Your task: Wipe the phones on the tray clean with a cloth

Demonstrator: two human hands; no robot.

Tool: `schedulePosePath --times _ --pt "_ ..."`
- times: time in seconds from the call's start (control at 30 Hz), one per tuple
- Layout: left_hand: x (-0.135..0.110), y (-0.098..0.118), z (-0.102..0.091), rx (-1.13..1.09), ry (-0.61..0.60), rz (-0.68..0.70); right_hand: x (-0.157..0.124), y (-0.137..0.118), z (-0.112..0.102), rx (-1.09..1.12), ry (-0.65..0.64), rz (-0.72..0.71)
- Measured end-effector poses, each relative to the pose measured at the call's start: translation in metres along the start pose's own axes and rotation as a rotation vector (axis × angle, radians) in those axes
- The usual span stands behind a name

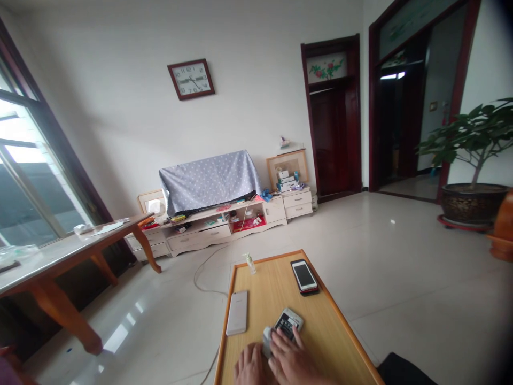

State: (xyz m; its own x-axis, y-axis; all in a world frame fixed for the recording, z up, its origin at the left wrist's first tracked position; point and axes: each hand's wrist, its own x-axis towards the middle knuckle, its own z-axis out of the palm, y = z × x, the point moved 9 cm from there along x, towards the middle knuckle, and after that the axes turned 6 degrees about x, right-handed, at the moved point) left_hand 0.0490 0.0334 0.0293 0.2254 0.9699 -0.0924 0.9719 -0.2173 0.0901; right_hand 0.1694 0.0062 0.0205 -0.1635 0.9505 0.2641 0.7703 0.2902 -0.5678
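At the bottom center of the frame, two bare hands work over a low wooden table (264,278) with an orange-brown rim. The right hand (290,359) is curled over an opened phone (287,324), its fingers gripping the phone, whose dark inner parts show. The left hand (250,368) is just beside the right, partly cut off by the lower edge, and is closest to a small white object (266,342) wedged against the phone. Whether the left hand is gripping that object, I cannot tell.

Also on the table are a white phone (236,313), lying to the left of the hands, and a black phone in a red case (304,276), farther up with its screen facing upward. A small clear bottle (250,263) stands near the far edge. A thin white cable (204,283) runs across the floor beyond the table.

In the upper middle of the frame, a square wall clock (191,79) hangs above a cream cabinet (216,227). A potted plant (473,160) stands at right.
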Motion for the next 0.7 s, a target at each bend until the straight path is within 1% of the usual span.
schedulePosePath --times 0.03,0.07,0.1,0.13,0.23,0.27,0.3,0.33,0.37,0.47,0.53,0.57,0.6,0.7 --pt "-0.001 0.001 -0.001 0.0 -0.002 0.011 -0.006 -0.006 0.004 0.015 -0.03 -0.039" --pt "-0.003 0.003 -0.002 -0.001 0.0 0.018 -0.009 -0.009 0.003 0.024 -0.041 -0.051" --pt "-0.004 0.004 -0.004 -0.004 0.006 0.019 -0.011 -0.007 -0.003 0.024 -0.034 -0.033" --pt "-0.005 0.005 -0.007 -0.007 0.015 0.019 -0.011 -0.001 -0.014 0.013 -0.008 0.016" --pt "-0.009 0.01 -0.012 -0.009 0.031 0.017 -0.007 0.03 -0.05 -0.056 0.09 0.24" --pt "-0.009 0.011 -0.013 -0.005 0.031 0.016 -0.006 0.037 -0.057 -0.078 0.109 0.294" --pt "-0.009 0.011 -0.013 -0.002 0.031 0.013 -0.006 0.041 -0.059 -0.092 0.12 0.322" --pt "-0.009 0.011 -0.013 0.002 0.031 0.008 -0.006 0.04 -0.057 -0.097 0.122 0.318" --pt "-0.009 0.01 -0.013 0.005 0.029 0.002 -0.008 0.035 -0.051 -0.092 0.115 0.288" --pt "-0.007 0.008 -0.01 0.009 0.007 0.01 -0.018 0.01 -0.017 -0.038 0.031 0.118" --pt "-0.006 0.008 -0.007 0.009 -0.01 0.025 -0.026 -0.002 -0.003 -0.01 -0.017 0.032" --pt "-0.006 0.008 -0.007 0.007 -0.009 0.029 -0.029 -0.003 -0.003 -0.006 -0.02 0.014" --pt "-0.006 0.008 -0.007 0.004 -0.002 0.028 -0.029 0.0 -0.008 -0.01 -0.002 0.021" --pt "-0.006 0.007 -0.008 0.009 0.031 0.011 -0.027 0.027 -0.037 -0.057 0.11 0.167"
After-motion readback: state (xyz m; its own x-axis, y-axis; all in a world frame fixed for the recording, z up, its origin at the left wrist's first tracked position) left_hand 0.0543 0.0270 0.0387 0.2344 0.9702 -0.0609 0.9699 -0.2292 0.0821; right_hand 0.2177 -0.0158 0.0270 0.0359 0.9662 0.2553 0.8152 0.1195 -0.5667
